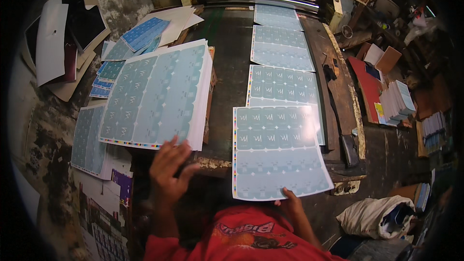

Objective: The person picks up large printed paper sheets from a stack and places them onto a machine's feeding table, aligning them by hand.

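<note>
My right hand [291, 204] pinches the near edge of a printed sheet [280, 159], thumb on top. Pale blue-green card designs in rows cover this sheet, with a strip of colour patches down its left edge. The sheet lies over the nearest of a line of similar printed sheets [282, 84] on the dark machine table. At the left, a thick stack of printed sheets [157, 94] rests at a slant. My left hand [171, 166] is at the stack's near edge, fingers stretched and slightly blurred, holding nothing; whether it touches the stack is unclear.
Metal rollers [263, 0] span the table's far end, with a sheet hanging over them. More printed sheets [89, 140] and blue ones [145, 34] lie beside the stack. A black pouch [349, 150] sits on the right rail. A white sack [377, 217] stands at lower right.
</note>
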`<state>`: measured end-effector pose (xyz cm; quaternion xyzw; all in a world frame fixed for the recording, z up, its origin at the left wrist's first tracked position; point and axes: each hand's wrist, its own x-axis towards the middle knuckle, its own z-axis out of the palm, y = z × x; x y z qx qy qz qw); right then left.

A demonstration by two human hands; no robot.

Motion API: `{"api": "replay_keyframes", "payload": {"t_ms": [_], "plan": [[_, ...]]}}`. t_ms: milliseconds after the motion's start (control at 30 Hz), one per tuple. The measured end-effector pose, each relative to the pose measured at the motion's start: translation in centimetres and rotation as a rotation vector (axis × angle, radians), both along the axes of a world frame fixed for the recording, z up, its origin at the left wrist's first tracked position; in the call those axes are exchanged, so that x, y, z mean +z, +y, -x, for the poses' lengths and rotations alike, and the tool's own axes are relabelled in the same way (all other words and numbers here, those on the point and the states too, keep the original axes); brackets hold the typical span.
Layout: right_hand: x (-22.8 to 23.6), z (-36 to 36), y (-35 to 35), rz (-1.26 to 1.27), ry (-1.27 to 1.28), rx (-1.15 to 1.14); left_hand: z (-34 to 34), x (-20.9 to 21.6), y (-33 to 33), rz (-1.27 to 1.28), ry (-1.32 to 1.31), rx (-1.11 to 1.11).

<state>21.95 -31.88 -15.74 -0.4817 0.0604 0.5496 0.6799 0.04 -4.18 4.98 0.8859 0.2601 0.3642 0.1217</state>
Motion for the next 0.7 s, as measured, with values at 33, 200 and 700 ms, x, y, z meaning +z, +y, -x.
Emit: {"api": "replay_keyframes", "payload": {"t_ms": [33,200,700], "plan": [[-0.5,0.4,-1.0,0.003,0.004,0.032,0.0,0.2,0.4,0.006,0.024,0.087],[1.2,2.9,-3.1,0.098,0.036,0.094,0.7,-1.9,2.4,-0.058,0.033,0.17],[1.6,4.0,-3.9,-0.013,0.046,0.081,0.3,-3.5,2.0,0.081,-0.167,0.231]]}}
